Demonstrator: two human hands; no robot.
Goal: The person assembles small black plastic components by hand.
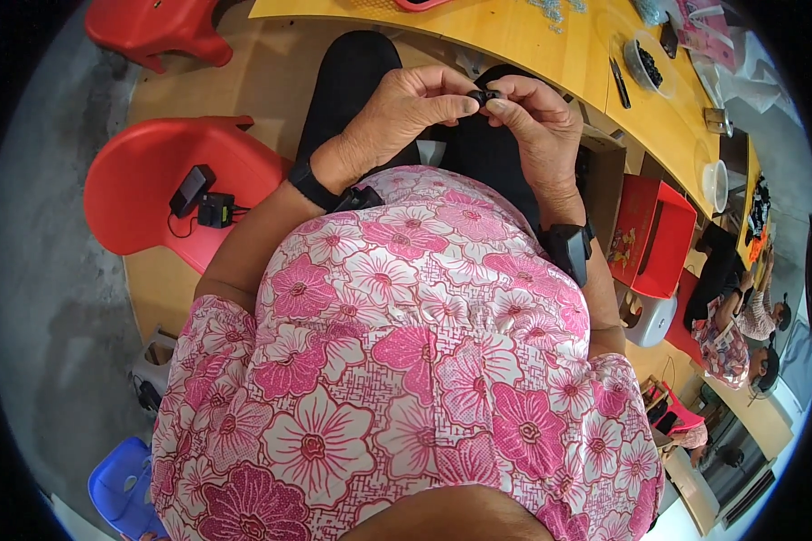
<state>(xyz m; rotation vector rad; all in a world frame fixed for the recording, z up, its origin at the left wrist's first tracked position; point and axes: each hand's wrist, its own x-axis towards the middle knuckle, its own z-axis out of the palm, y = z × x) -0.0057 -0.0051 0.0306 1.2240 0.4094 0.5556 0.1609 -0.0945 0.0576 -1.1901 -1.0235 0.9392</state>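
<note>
A small black part (pixel 484 96), too small to name, is pinched between my two hands above my lap. My left hand (pixel 415 104) grips it from the left with thumb and forefinger. From the right, my right hand (pixel 537 117) closes thumb and forefinger on its other end. The two sets of fingertips almost meet, and they hide most of the part. Both wrists wear black bands with a dark box.
Ahead stands a yellow table (pixel 514 41) with a black pen (pixel 620 83) and a clear tub of small black pieces (pixel 648 65). A red box (pixel 651 236) is at my right. Black devices (pixel 215 209) lie on a red chair (pixel 122 185) at left. Other people sit far right.
</note>
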